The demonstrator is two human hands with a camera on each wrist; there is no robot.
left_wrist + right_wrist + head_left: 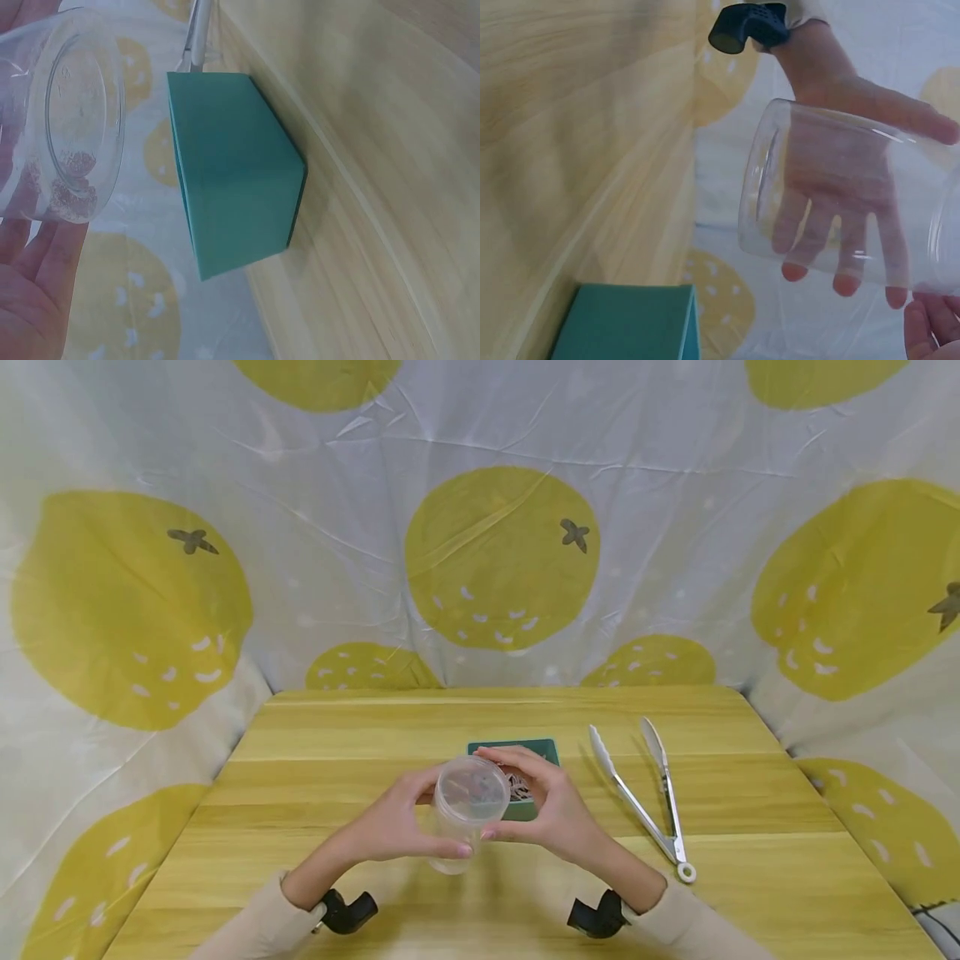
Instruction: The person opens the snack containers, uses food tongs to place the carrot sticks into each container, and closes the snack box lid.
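A clear plastic jar (452,833) is held above the wooden table between both hands, its round transparent top (472,789) facing up toward the head camera. My left hand (393,818) holds the jar's side, thumb in front and fingers behind; the right wrist view shows these fingers through the clear wall. At the jar's upper rim, my right hand (551,806) grips with thumb and fingers on either side. Rough patches show near the jar's base (82,120) in the left wrist view; I cannot tell what they are.
Just behind the hands stands a green box (521,811) with pale, thin looped pieces (519,788) inside, partly covered by the right hand. Metal tongs (648,806) lie spread on the table (337,727) at the right. A lemon-print cloth (502,427) hangs around the table.
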